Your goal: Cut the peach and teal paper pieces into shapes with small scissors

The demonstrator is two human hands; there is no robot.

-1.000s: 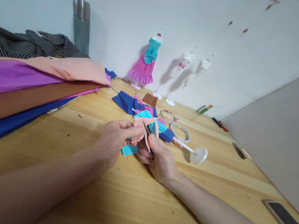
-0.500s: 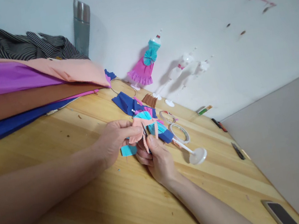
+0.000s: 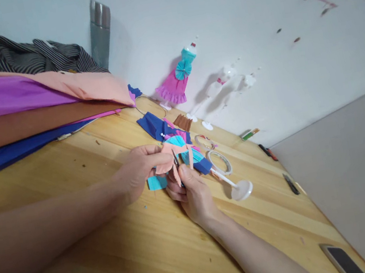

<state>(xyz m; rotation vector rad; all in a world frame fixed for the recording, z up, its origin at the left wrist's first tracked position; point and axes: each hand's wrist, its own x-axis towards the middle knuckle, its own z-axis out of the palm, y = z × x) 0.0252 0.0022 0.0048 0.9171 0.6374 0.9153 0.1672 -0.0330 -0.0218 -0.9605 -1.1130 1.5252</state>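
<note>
My left hand [image 3: 145,164] pinches a piece of peach crepe paper [image 3: 164,165] between thumb and fingers. My right hand [image 3: 192,191] is closed around a pair of scissors [image 3: 176,160], whose dark blades point up into the peach paper; their handles are mostly hidden by my fingers. A narrow cut strip of the paper hangs beside the blades. Just behind my hands lies a small white dress-form stand [image 3: 242,190], dressed in turquoise and dark blue paper. A turquoise paper square [image 3: 157,183] lies on the table below my left hand.
Tape rolls [image 3: 219,163] lie right of my hands. Folded crepe paper sheets [image 3: 12,91], a striped cloth [image 3: 28,60] and a grey flask [image 3: 100,33] stand back left. A dressed mini mannequin [image 3: 177,78] stands by the wall. A cutter [image 3: 291,184] and phone [image 3: 342,261] lie right.
The peach paper has shifted slightly at the scissors' blades, and the cut strip hangs a little differently. Both hands stay in nearly the same place.
</note>
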